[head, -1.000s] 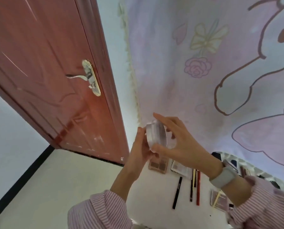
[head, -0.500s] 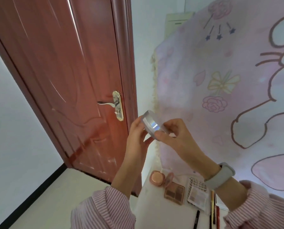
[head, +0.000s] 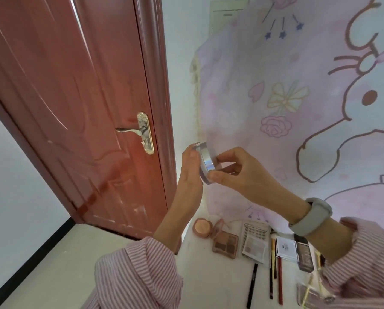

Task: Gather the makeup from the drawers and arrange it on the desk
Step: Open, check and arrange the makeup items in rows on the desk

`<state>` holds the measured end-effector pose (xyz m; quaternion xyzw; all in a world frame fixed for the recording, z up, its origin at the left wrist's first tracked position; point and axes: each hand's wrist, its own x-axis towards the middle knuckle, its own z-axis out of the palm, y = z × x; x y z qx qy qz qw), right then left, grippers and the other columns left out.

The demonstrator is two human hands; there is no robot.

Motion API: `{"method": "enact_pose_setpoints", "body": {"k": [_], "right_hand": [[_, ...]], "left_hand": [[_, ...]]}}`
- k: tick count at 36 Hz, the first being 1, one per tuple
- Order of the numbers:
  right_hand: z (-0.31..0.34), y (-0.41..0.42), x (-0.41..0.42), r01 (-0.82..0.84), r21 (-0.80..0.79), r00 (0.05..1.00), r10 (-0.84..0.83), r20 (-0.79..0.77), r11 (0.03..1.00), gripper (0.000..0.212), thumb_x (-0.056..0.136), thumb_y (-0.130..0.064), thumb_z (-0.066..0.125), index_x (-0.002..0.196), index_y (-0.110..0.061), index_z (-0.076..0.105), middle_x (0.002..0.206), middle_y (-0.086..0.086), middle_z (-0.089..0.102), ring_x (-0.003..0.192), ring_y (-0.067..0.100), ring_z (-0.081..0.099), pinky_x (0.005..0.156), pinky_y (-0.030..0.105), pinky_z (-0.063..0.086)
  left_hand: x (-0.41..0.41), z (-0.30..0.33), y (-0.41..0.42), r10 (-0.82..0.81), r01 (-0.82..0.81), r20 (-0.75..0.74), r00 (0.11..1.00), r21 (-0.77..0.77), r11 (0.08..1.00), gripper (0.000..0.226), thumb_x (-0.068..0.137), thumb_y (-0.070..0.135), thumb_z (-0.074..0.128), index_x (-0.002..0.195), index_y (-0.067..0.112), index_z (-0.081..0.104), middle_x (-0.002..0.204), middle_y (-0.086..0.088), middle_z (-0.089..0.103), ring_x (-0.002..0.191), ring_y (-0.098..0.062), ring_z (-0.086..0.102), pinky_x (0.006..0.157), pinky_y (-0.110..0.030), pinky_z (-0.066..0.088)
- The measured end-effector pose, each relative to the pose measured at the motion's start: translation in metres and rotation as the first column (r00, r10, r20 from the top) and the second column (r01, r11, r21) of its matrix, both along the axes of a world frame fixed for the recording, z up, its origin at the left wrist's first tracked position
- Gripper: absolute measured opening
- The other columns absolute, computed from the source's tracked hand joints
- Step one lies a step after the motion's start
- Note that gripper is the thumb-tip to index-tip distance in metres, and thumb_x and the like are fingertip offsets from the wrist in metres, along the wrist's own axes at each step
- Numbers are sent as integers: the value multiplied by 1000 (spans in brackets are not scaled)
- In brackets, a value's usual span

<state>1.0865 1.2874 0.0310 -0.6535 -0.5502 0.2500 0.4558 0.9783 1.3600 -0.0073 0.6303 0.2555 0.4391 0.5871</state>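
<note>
Both hands meet on a round silver compact with a shiny, iridescent band [head: 205,160], held up in the air above the far left corner of the white desk [head: 211,284], edge-on to the camera. The left hand [head: 190,175] backs it with an upright palm, fingertips curling over the compact's upper edge. The right hand [head: 242,172] pinches its other side, thumb low on the rim and index finger curled over the top; whether the lid is parted from the base cannot be told.

Both arms wear pink-and-white striped sleeves [head: 139,270], and a grey wristband [head: 311,217] sits on the right wrist.

On the desk, nearest the far left corner, lies an open round peach blush compact [head: 202,227]. Just to its right is a brown eyeshadow palette [head: 225,244], then a clear card of false lashes [head: 254,231] with a small pale palette [head: 254,248] at its near end. Further right lie a white card [head: 286,247] and a dark rectangular tube [head: 305,255]. Nearer the front edge, a black pencil [head: 252,285] and a red pencil [head: 280,282] lie roughly parallel.

Behind the desk hangs a pink cartoon-rabbit cloth [head: 298,108]; to its left stands a reddish-brown wooden door [head: 75,108] with a brass-plated lever handle [head: 139,131].
</note>
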Motion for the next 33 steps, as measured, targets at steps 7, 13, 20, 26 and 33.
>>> {"method": "enact_pose_setpoints", "body": {"k": [7, 13, 20, 26, 33], "right_hand": [[17, -7, 19, -73, -101, 996, 78, 47, 992, 39, 81, -44, 59, 116, -39, 45, 99, -7, 59, 84, 16, 66, 86, 35, 53], [17, -14, 24, -107, -99, 991, 114, 70, 989, 39, 82, -38, 60, 117, -31, 43, 99, -5, 56, 84, 18, 64, 77, 30, 54], [17, -22, 31, -135, -76, 954, 150, 259, 988, 54, 79, -33, 68, 126, -28, 42, 99, -17, 50, 76, 7, 60, 67, 16, 50], [20, -24, 41, -249, -131, 853, 281, 441, 960, 70, 76, -34, 73, 134, -36, 34, 115, -16, 37, 99, -11, 45, 86, 4, 39], [8, -26, 49, -98, -204, 899, 175, 402, 974, 78, 75, -61, 54, 142, -37, 22, 137, -7, 36, 105, 4, 48, 93, 23, 44]], "left_hand": [[13, -1, -14, 6, -4, -13, 1000, 150, 989, 32, 94, 41, 23, 119, 36, 41, 105, 24, 54, 96, 17, 53, 78, -3, 40], [24, -7, -22, 38, -42, 33, 999, 135, 990, 30, 89, 37, 26, 112, 34, 45, 97, 11, 59, 88, 7, 60, 76, -11, 47], [34, -3, -24, 38, -39, -10, 999, -131, 991, 36, 90, 50, 28, 102, 38, 60, 104, 3, 66, 104, -19, 61, 94, -49, 48], [32, -6, -19, -144, 164, 86, 986, -315, 935, 58, 98, 46, 18, 98, 22, 70, 92, -2, 71, 92, -22, 62, 63, -30, 46], [40, -23, -17, -252, 256, 64, 966, -396, 882, 52, 98, 48, 19, 96, 22, 65, 80, 0, 72, 69, -13, 66, 54, -23, 48]]}}
